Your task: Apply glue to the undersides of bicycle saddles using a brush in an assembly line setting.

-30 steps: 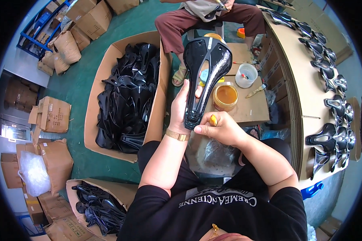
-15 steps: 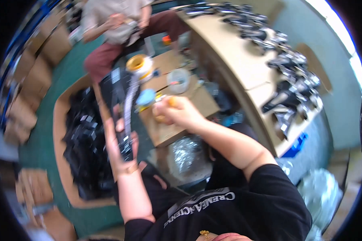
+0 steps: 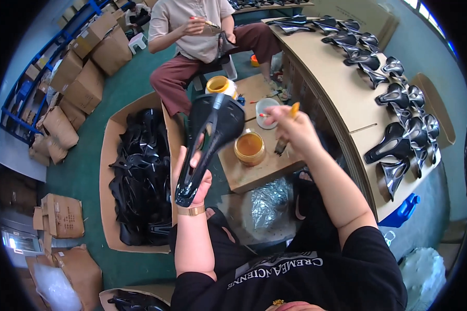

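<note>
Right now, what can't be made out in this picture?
- Head view: far side of the black saddle, facing away from the camera.
- Head view: part of the left hand, behind the black saddle.
- Head view: middle of the brush, hidden by the right hand.
- Head view: rest of the lower box, cut off by the bottom edge.

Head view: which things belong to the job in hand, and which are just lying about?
Seems part of the job:
- Black saddle shell, in the left hand
- Brush, in the right hand
- Open amber jar

Seems just lying about:
- Blue jug
- Clear plastic sheeting
- White stool
</note>
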A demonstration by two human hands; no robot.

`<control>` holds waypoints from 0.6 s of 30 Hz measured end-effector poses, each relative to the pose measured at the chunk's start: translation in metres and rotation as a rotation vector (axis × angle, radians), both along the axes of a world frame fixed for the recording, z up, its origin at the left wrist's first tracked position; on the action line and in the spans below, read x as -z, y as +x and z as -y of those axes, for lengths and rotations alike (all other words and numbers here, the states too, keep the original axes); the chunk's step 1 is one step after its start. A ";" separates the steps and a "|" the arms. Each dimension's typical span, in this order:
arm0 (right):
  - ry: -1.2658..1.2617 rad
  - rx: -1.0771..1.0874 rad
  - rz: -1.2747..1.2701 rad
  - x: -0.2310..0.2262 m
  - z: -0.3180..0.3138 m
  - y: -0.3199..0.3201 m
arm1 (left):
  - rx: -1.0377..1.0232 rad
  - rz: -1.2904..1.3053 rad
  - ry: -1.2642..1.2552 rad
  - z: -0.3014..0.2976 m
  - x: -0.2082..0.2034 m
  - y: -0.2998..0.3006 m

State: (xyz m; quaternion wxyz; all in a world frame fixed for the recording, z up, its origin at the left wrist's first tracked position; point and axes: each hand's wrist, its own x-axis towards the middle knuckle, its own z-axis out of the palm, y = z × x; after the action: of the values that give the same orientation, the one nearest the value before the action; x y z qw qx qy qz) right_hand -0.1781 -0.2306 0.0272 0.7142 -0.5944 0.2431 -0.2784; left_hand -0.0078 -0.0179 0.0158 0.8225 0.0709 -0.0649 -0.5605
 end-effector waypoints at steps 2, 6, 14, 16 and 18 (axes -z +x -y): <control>0.089 -0.011 0.143 -0.001 0.015 -0.002 | 0.089 0.020 -0.062 -0.005 0.005 0.002; 0.145 -0.248 -0.058 -0.004 0.015 -0.002 | 0.282 0.016 -0.010 -0.011 0.015 0.000; 0.352 -0.183 0.032 0.003 0.018 -0.011 | -0.037 0.186 0.481 0.015 0.009 -0.011; 0.430 0.014 0.160 0.013 0.025 -0.014 | 0.017 0.223 0.293 0.008 0.028 0.009; 0.497 0.166 0.293 0.020 0.036 -0.020 | -0.006 0.215 0.275 0.006 0.031 0.014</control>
State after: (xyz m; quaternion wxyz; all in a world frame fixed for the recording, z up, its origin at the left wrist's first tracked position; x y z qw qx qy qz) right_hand -0.1985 -0.2663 0.0070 0.8402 -0.3327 0.2460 -0.3505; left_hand 0.0059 -0.0240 -0.0156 0.7949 0.2427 -0.0749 -0.5510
